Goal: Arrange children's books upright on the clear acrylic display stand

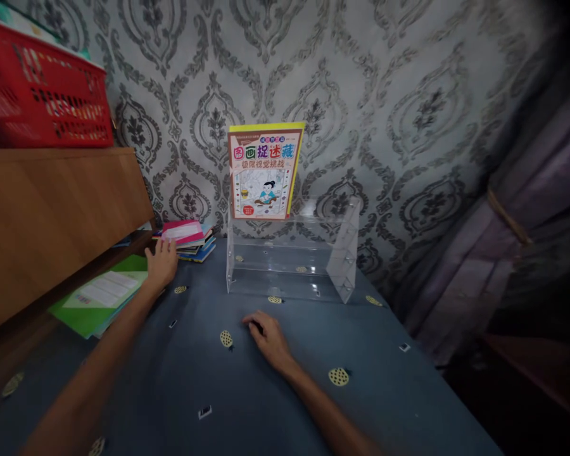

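My left hand (pixel 162 261) is at the left, fingers apart, by a stack of books (pixel 196 247) with a pink book (pixel 183 232) on top. Whether its fingertips touch the stack I cannot tell. A green book (pixel 102 296) lies just left of that hand, on other flat items. Over the middle of the table my right hand (pixel 268 339) is loosely curled, with nothing seen in it. Behind it stands a clear tiered rack (pixel 289 259). Books with a yellow edge and a picture-puzzle cover (pixel 261 174) stand upright in the rack's upper left part.
A dark blue cloth with pineapple prints covers the table (pixel 247 405). To the left is a wooden cabinet (pixel 52 221), with a red plastic basket (pixel 52 88) on it. A tied curtain (pixel 479 266) hangs at the right, and patterned wallpaper (pixel 408 126) covers the wall behind.
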`<action>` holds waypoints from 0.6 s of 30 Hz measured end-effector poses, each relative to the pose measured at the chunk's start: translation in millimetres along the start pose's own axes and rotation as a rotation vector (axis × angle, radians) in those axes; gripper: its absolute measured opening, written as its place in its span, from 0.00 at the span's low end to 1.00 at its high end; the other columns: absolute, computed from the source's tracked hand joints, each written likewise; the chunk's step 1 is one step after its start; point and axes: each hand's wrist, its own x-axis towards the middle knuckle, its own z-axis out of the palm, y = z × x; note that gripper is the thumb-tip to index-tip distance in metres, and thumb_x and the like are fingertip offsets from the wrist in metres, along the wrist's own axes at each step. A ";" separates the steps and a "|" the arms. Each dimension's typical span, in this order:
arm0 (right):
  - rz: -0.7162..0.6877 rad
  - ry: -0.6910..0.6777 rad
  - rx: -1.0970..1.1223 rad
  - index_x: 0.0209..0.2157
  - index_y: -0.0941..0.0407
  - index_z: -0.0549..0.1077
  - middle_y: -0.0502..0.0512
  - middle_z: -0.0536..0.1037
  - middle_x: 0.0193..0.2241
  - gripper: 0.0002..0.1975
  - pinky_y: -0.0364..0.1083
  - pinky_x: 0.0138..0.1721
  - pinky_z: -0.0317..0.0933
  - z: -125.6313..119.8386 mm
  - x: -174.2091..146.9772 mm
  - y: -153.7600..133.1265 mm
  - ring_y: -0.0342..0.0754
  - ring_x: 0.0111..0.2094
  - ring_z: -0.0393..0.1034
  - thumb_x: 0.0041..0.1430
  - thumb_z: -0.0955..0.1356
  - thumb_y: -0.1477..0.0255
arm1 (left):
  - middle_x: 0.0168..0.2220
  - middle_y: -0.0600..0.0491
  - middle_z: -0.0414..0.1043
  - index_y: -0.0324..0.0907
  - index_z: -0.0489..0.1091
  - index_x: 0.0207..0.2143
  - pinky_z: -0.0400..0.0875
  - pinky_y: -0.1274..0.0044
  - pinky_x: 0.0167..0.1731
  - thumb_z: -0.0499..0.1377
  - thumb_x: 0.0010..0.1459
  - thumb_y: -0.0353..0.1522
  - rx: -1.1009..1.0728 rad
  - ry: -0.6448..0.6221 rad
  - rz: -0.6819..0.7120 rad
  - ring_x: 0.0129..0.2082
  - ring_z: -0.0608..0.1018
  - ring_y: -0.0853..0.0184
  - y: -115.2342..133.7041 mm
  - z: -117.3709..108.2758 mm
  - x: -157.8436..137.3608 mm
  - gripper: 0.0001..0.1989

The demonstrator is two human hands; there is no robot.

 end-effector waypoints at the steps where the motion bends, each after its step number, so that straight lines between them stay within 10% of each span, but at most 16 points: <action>1: -0.001 0.007 -0.001 0.38 0.54 0.79 0.55 0.81 0.35 0.12 0.49 0.44 0.66 0.6 0.0 1.3 0.50 0.38 0.74 0.62 0.63 0.77 | 0.68 0.29 0.57 0.31 0.59 0.66 0.56 0.40 0.58 0.42 0.66 0.28 0.003 -0.021 0.022 0.69 0.57 0.43 0.8 4.4 11.5 0.28; 9: 0.008 0.017 -0.002 0.37 0.53 0.79 0.53 0.80 0.33 0.13 0.46 0.40 0.66 -1.8 0.5 -4.9 0.48 0.35 0.74 0.61 0.63 0.78 | 0.58 0.28 0.70 0.33 0.66 0.61 0.54 0.35 0.56 0.44 0.59 0.21 0.051 -0.157 0.132 0.65 0.66 0.43 -6.6 27.1 57.1 0.29; 18: 0.019 0.017 -0.010 0.37 0.53 0.79 0.54 0.80 0.33 0.13 0.45 0.39 0.66 -4.5 1.6 -8.5 0.48 0.35 0.74 0.62 0.63 0.78 | 0.46 0.33 0.78 0.34 0.75 0.46 0.68 0.63 0.52 0.48 0.65 0.30 0.115 -0.268 0.264 0.51 0.79 0.51 -22.7 22.3 70.7 0.17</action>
